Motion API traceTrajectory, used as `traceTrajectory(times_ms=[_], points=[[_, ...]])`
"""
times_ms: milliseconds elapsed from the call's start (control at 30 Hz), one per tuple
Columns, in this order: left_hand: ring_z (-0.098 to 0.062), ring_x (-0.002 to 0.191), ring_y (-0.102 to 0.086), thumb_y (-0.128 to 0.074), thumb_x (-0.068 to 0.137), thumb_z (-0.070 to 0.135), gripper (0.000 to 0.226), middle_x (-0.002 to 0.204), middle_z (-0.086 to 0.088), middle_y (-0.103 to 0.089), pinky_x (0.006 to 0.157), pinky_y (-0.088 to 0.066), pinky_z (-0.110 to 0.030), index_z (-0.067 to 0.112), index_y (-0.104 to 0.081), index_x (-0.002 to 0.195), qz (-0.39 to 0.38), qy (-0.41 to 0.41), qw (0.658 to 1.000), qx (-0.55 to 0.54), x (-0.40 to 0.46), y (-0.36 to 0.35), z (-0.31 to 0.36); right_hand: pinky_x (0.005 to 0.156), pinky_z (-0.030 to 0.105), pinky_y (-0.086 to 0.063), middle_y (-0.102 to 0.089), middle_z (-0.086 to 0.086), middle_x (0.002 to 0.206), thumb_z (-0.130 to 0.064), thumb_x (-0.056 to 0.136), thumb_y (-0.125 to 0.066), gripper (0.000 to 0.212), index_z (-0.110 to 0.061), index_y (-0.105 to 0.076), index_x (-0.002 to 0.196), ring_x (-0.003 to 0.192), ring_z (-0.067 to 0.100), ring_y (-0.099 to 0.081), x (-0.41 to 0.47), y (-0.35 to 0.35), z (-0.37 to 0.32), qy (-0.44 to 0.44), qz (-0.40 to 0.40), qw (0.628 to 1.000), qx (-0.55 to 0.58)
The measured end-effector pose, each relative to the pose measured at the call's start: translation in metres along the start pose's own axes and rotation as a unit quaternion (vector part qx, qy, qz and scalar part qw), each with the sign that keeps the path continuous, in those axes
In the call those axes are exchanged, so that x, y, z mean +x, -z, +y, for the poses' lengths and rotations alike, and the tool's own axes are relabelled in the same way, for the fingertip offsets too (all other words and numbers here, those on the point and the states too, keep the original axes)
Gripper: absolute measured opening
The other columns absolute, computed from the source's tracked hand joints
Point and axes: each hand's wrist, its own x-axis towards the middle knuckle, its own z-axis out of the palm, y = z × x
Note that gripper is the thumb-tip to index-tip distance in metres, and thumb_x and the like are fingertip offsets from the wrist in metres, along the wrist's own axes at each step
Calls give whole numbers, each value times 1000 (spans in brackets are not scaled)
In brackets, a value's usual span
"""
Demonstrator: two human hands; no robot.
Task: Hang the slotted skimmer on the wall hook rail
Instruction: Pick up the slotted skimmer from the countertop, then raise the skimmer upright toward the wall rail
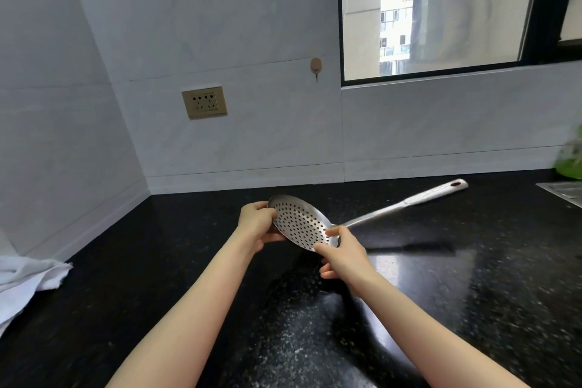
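A steel slotted skimmer (299, 222) with a round perforated bowl is held above the black countertop (472, 277). Its long handle points to the right and away, and its end with a hanging hole (456, 184) is free. My left hand (256, 227) grips the bowl's left rim. My right hand (343, 253) pinches the bowl's near right rim, close to the neck. A single small tan hook (316, 65) is stuck on the white wall above, left of the window. Nothing hangs on it.
A gold wall socket (204, 102) sits left of the hook. A white cloth (28, 280) lies at the counter's left edge. A sink corner (563, 192) and a green object (571, 157) are at the far right. A dark-framed window (441, 12) fills the upper right.
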Motion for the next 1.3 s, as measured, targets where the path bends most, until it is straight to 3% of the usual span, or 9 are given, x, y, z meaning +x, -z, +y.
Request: traceTrajectory(times_ms=[133, 333, 500, 633, 767, 900, 1000, 1167, 1300], points=[[-22, 74, -65, -44, 89, -3, 41, 88, -10, -63, 44, -57, -33, 4, -51, 129, 14, 26, 997, -73, -2, -1, -4, 43, 15, -50, -58, 8, 113, -17, 83, -58, 43, -24, -40, 122, 56, 15, -61, -3, 4, -5, 41, 21, 999, 12], [-26, 77, -65, -42, 88, -6, 47, 109, -18, -61, 50, -56, -38, 5, -46, 134, 32, 40, 983, -176, -11, -9, -6, 46, 13, -50, -59, 18, 115, -17, 85, -61, 67, -34, -22, 137, 70, 18, -64, -8, 5, -11, 75, 65, 990, 97], [-30, 90, -64, -42, 89, -6, 43, 110, -19, -61, 57, -55, -38, 5, -48, 131, 36, 28, 970, -239, -24, -19, -6, 57, 21, -55, -62, 17, 108, -15, 88, -60, 81, -24, -7, 147, 62, 15, -64, -10, 3, -18, 50, 62, 981, 175], [-33, 97, -62, -42, 89, -8, 45, 122, -23, -59, 69, -55, -42, 5, -47, 131, 42, 21, 958, -282, -33, -27, -5, 62, 28, -58, -61, 20, 111, -11, 88, -60, 69, -19, -18, 143, 66, 19, -66, -12, 2, -25, 31, 50, 970, 237], [-33, 97, -60, -42, 87, -10, 48, 125, -25, -57, 67, -55, -40, 6, -45, 132, 42, 12, 947, -319, -41, -34, -7, 55, 23, -60, -60, 12, 102, -7, 88, -59, 58, -22, -26, 134, 69, 20, -69, -15, 1, -30, 41, 46, 959, 278], [-37, 105, -60, -40, 87, -11, 51, 128, -27, -55, 79, -53, -43, 5, -42, 136, 39, 15, 938, -345, -46, -39, -8, 59, 28, -61, -59, 17, 109, -3, 89, -56, 56, -23, -28, 132, 71, 24, -69, -15, 3, -34, 46, 52, 953, 296], [-41, 113, -57, -40, 87, -12, 52, 129, -28, -53, 83, -52, -46, 6, -40, 136, 35, 15, 934, -354, -48, -40, -11, 51, 27, -60, -59, 21, 114, 2, 90, -52, 52, -24, -30, 129, 72, 26, -72, -15, 4, -35, 45, 47, 948, 310], [-38, 113, -59, -47, 87, -9, 54, 130, -25, -53, 71, -55, -40, 9, -38, 136, 26, 18, 947, -321, -47, -37, -13, 49, 28, -60, -60, 24, 113, 8, 89, -48, 51, -25, -35, 124, 73, 29, -72, -14, 10, -35, 32, 37, 944, 325], [-35, 113, -59, -57, 88, 8, 51, 131, -20, -55, 65, -57, -36, 7, -42, 137, 1, 18, 972, -235, -41, -26, -9, 53, 32, -62, -61, 24, 115, 9, 89, -47, 53, -23, -35, 130, 77, 31, -71, -14, 18, -35, 21, 28, 948, 316]])
